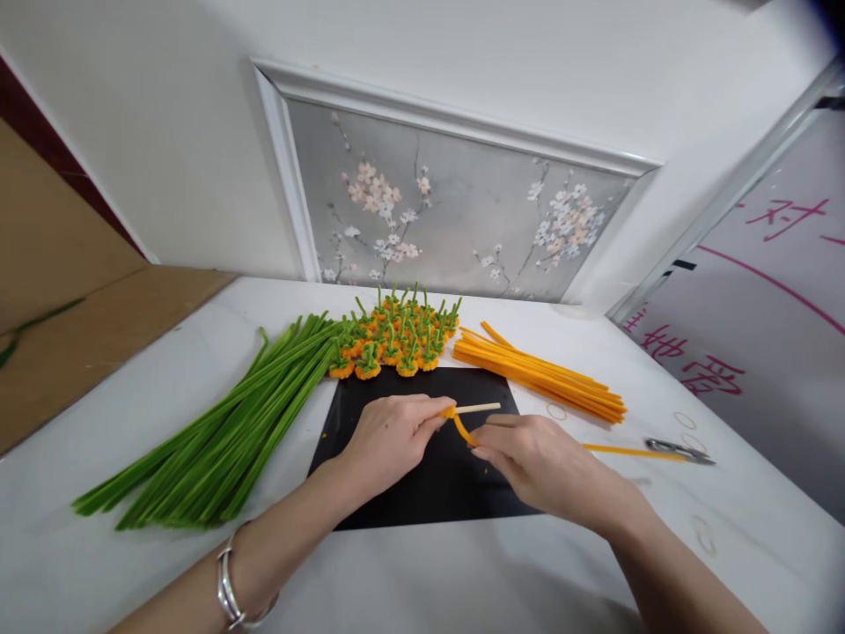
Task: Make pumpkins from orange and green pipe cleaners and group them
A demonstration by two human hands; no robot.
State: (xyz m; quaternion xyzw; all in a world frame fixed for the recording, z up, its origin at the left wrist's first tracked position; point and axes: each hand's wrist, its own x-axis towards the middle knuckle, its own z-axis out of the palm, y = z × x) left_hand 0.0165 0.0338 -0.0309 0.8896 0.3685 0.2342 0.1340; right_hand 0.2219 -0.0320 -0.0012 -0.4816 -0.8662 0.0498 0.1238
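Observation:
My left hand [396, 436] pinches a thin wooden stick [481, 408] near one end, where orange pipe cleaner is wound round it. My right hand [538, 453] is closed on the loose part of that orange pipe cleaner [465, 431], which curves down from the stick. Another orange length [598, 448] comes out from behind my right hand and reaches the scissors [679, 452]; whether it is the same piece I cannot tell. Both hands are above a black mat [455, 502]. Beyond them stand several small orange pipe-cleaner pieces with green stems [406, 339].
A bundle of green pipe cleaners [231, 431] lies on the left of the white table [277, 572]. Orange pipe cleaners [534, 370] are stacked at the right. Several rubber bands [685, 421] lie near the scissors. Cardboard [92, 326] stands at the left, a wall panel [455, 211] behind.

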